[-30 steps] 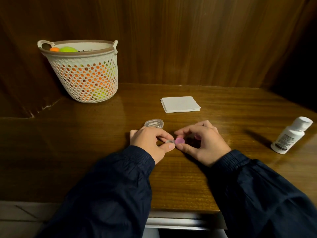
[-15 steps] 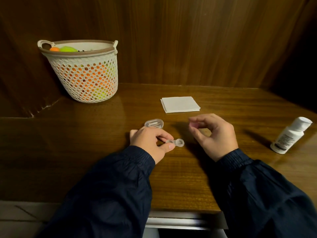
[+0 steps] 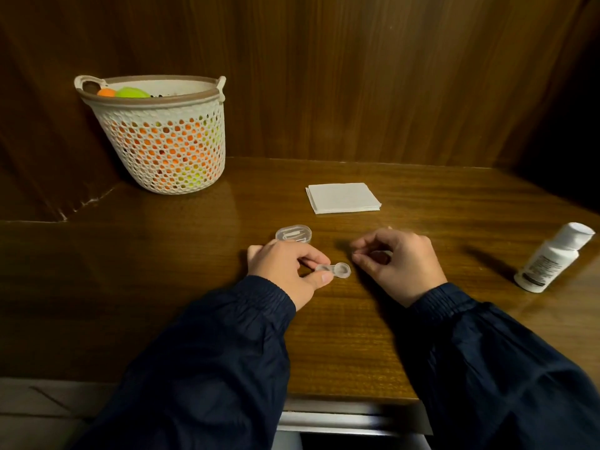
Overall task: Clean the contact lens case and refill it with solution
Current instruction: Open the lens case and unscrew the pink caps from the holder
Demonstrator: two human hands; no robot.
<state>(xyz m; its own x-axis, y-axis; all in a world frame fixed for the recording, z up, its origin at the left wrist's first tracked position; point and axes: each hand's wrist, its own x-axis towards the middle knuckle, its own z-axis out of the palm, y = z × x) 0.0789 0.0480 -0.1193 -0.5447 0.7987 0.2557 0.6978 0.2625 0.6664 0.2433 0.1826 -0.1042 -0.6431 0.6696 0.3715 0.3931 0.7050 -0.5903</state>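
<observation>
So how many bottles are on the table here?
1. The white bottle stands tilted at the table's right edge, right of the right hand. None other shows; the basket's contents are only partly visible.

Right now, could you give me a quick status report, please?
Left hand pinches lens case, right well uncapped. Right hand curled beside it, contents unclear. Solution bottle capped, untouched.

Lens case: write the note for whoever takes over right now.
Left hand pinches the lens case on the table; its right well is uncapped.
Right hand is curled beside it; the cap it may hold is not clear.
Solution bottle stands closed at far right, tissues behind.
Done: one well open.
Left: clean, refill.
</observation>
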